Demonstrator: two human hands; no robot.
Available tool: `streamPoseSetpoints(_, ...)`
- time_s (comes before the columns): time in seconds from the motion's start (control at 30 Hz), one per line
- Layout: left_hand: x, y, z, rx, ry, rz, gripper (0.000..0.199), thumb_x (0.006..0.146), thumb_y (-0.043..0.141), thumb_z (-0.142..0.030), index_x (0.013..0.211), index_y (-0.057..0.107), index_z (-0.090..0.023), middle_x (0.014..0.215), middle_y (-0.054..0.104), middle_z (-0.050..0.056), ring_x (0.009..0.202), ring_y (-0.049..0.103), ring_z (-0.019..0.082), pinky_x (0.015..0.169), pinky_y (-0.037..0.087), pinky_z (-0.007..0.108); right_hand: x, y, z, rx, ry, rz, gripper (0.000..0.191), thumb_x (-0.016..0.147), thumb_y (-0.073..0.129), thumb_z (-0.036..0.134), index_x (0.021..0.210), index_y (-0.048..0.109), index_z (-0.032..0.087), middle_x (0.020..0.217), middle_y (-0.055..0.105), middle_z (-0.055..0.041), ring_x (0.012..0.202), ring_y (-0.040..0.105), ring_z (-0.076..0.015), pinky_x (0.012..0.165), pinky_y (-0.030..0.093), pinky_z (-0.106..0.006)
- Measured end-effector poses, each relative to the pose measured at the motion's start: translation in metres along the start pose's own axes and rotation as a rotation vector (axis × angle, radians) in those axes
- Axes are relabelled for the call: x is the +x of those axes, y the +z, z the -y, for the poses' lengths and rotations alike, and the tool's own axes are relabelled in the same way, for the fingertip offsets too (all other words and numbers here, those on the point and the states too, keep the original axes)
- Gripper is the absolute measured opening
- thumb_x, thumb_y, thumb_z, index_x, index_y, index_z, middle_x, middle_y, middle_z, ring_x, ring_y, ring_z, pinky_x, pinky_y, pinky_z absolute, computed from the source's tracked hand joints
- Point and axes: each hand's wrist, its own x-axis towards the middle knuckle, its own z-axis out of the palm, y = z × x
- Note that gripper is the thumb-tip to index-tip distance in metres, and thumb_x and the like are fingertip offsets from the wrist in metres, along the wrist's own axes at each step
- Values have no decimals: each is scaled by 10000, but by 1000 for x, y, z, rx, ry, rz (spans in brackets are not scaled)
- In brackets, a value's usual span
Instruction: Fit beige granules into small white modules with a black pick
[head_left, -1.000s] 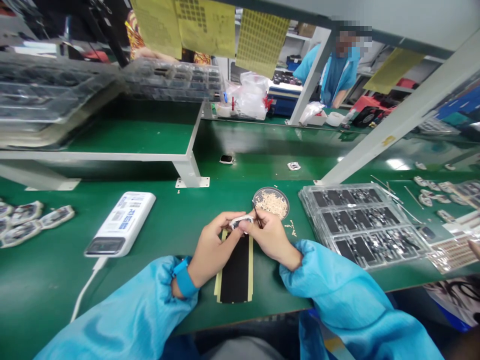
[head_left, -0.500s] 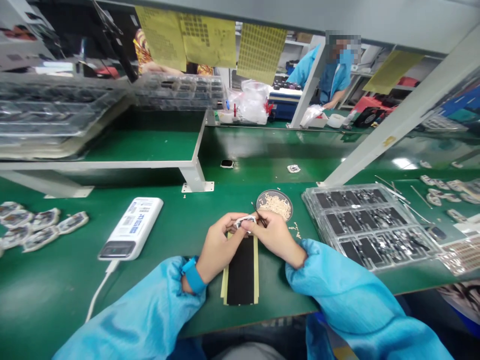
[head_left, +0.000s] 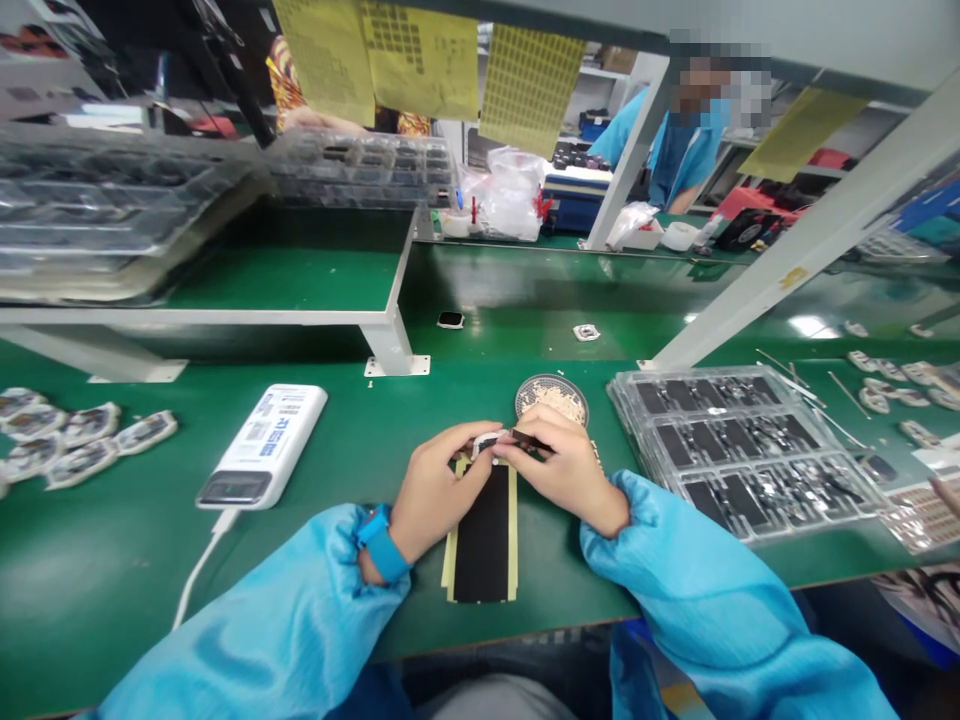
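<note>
My left hand (head_left: 442, 485) grips a small white-rimmed part (head_left: 486, 441) between thumb and fingers. Dark tweezers (head_left: 531, 440) are pinched in my right hand (head_left: 562, 470), their tip close against the part's right side. Below both hands a black strip with yellow edges (head_left: 481, 545) lies on the green table. Just behind my right hand is a round mesh dish (head_left: 551, 390) of small pale pieces, partly covered by that hand.
A white power bank (head_left: 262, 445) with a cable and several white-rimmed parts (head_left: 82, 455) lie left. Stacked clear trays (head_left: 750, 450) stand right. A metal shelf (head_left: 300, 317) and slanted post (head_left: 735, 270) rise behind. A person in blue (head_left: 686, 160) is across the table.
The tweezers in my right hand have swung down to lie nearly level beside the part. My right hand covers more of the dish, and the view has shifted slightly.
</note>
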Motion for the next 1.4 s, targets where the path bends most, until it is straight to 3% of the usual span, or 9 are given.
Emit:
streamPoseSetpoints(0.33, 0, 0, 2, 56, 13, 6, 287, 913, 595, -294, 1179, 699, -263, 1172, 707, 10, 1034, 660, 168, 935, 518, 294, -1, 1, -8, -18, 11, 34, 160, 904, 683, 343, 1004, 732, 228, 844, 628, -43, 791, 586, -156, 692, 464, -304)
streamPoseSetpoints(0.53, 0, 1, 4, 67, 64, 10, 258, 921, 597, -295, 1158, 697, -275, 1165, 705, -4, 1046, 649, 148, 925, 503, 269, -1, 1, -7, -19, 48, 100, 114, 919, 665, 312, 947, 678, 202, 874, 610, -40, 830, 576, -155, 742, 460, -304)
streamPoseSetpoints(0.63, 1, 1, 2, 29, 26, 5, 246, 917, 606, -306, 1138, 704, -259, 1135, 711, 3, 985, 646, 145, 882, 501, 264, 0, 1, -4, -3, 62, 130, 108, 934, 642, 305, 933, 645, 197, 891, 602, -40, 844, 573, -155, 751, 460, -302)
streamPoseSetpoints(0.73, 3, -1, -2, -61, -74, 12, 259, 910, 611, -307, 1145, 707, -254, 1106, 717, 0, 868, 627, 127, 799, 499, 252, 3, -6, -3, -61, 94, 37, 129, 953, 607, 311, 902, 615, 193, 890, 602, -46, 860, 575, -167, 775, 461, -308)
streamPoseSetpoints(0.83, 5, -3, -7, -146, -164, 23, 272, 897, 628, -324, 1143, 715, -245, 1096, 716, 4, 823, 609, 121, 761, 490, 244, 5, -21, -9, -317, 201, -85, 125, 975, 548, 288, 967, 623, 188, 963, 615, -72, 913, 588, -195, 820, 453, -332)
streamPoseSetpoints(0.93, 7, -4, -8, -213, -219, 35, 317, 880, 649, -362, 1152, 710, -211, 1068, 713, 35, 834, 622, 142, 752, 492, 256, 4, -35, -20, -533, 309, -63, 184, 976, 517, 287, 1049, 648, 180, 1022, 614, -94, 947, 599, -227, 831, 448, -355)
streamPoseSetpoints(1.13, 7, -3, 6, -134, -143, 72, 289, 930, 575, -423, 1089, 697, -215, 1024, 712, 24, 835, 638, 142, 782, 503, 259, 5, -31, -22, -409, 290, -106, 178, 911, 635, 359, 890, 665, 185, 947, 630, -56, 879, 609, -194, 791, 456, -323)
streamPoseSetpoints(1.27, 37, -2, 20, 49, -76, 81, 282, 953, 525, -436, 1080, 678, -236, 1010, 714, 15, 884, 654, 150, 829, 504, 260, 9, -23, -15, -235, 193, -134, 240, 951, 586, 349, 803, 672, 179, 822, 630, -44, 827, 591, -174, 767, 445, -305)
streamPoseSetpoints(1.4, 111, -1, 26, 200, -189, 90, 329, 960, 483, -406, 1134, 652, -184, 913, 710, 61, 844, 667, 183, 830, 523, 301, 9, -22, -12, -131, 192, -137, 287, 970, 562, 359, 774, 656, 171, 781, 630, -27, 781, 569, -155, 748, 425, -295)
